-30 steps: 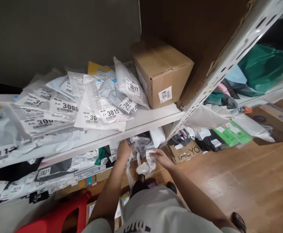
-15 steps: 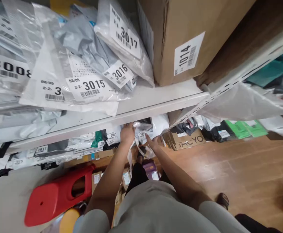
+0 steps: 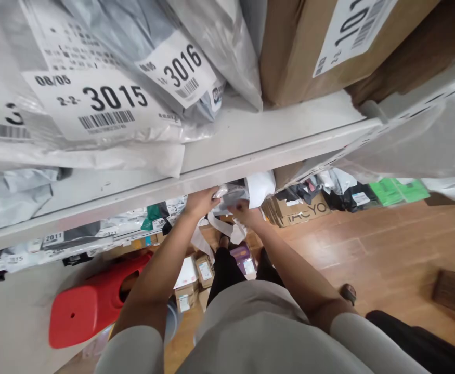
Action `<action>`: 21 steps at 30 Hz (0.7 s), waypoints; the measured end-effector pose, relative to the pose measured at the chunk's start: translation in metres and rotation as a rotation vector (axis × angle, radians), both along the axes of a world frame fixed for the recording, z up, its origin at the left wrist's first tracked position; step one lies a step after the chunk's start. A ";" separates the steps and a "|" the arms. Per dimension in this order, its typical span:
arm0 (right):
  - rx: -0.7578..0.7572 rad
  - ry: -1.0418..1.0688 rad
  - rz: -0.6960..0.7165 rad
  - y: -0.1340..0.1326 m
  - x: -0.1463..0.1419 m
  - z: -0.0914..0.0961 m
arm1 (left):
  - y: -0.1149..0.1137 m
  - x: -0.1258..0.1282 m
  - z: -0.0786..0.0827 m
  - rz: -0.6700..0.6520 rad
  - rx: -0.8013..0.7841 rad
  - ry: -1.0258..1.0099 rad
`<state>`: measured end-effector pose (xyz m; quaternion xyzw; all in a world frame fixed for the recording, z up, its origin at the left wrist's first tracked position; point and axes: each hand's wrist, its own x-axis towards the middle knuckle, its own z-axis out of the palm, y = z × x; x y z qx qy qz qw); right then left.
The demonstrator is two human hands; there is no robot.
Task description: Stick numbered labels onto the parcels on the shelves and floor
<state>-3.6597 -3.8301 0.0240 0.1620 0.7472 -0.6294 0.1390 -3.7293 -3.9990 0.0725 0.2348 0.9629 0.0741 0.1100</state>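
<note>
Since half a second ago the head has come closer to the shelf, so the labels look bigger, and both hands have gone up a little to just under the shelf edge.

Far left and low down, a red stool [image 3: 90,306] lies on its side on the floor. Above it, a lower shelf holds flat bags, one with the label 2011 [image 3: 52,238]. On the top white shelf [image 3: 258,140] lie grey and clear bags. One has a big label that says 3015 [image 3: 94,101], and the next one to the right says 3016 [image 3: 180,67].

Under the shelf edge, the left hand [image 3: 199,200] reaches up from below. Its fingers are curled shut on the left end of a clear bag [image 3: 233,193], which sits just under the shelf edge, between the two hands. A white strip [image 3: 216,224] hangs down below the hands. Small boxes [image 3: 188,283] sit on the floor under the left arm.

The right hand [image 3: 246,213] is just beside the left one. Its bent fingers touch the bag from below, but I cannot tell if they hold it tight. A white bag [image 3: 260,186] sits right behind this hand.

Up top, a brown box [image 3: 293,47] stands on the shelf, touching the grey bags. Lower down, a flat brown box with the letters ACYO [image 3: 301,210] rests on the floor. Green bags [image 3: 393,189] lie further right, above the wood floor [image 3: 367,249].
</note>
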 end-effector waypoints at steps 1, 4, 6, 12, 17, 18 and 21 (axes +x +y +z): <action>0.051 0.065 0.004 0.000 -0.003 0.006 | 0.000 0.001 -0.003 0.008 0.007 0.017; 0.318 0.307 0.071 -0.016 -0.024 0.021 | 0.000 0.005 -0.007 0.033 0.036 0.084; 0.535 0.375 0.113 -0.025 -0.040 0.025 | -0.002 0.009 -0.009 0.059 0.031 0.106; 0.770 0.381 0.091 -0.004 -0.055 0.020 | -0.011 0.019 -0.017 0.099 0.037 0.106; 0.689 0.434 0.108 0.007 -0.053 0.020 | -0.012 0.020 -0.016 0.119 0.041 0.077; 0.672 0.436 0.111 0.007 -0.053 0.021 | -0.011 0.020 -0.015 0.122 0.038 0.074; 0.620 0.431 0.110 0.007 -0.053 0.022 | -0.010 0.020 -0.014 0.130 0.043 0.067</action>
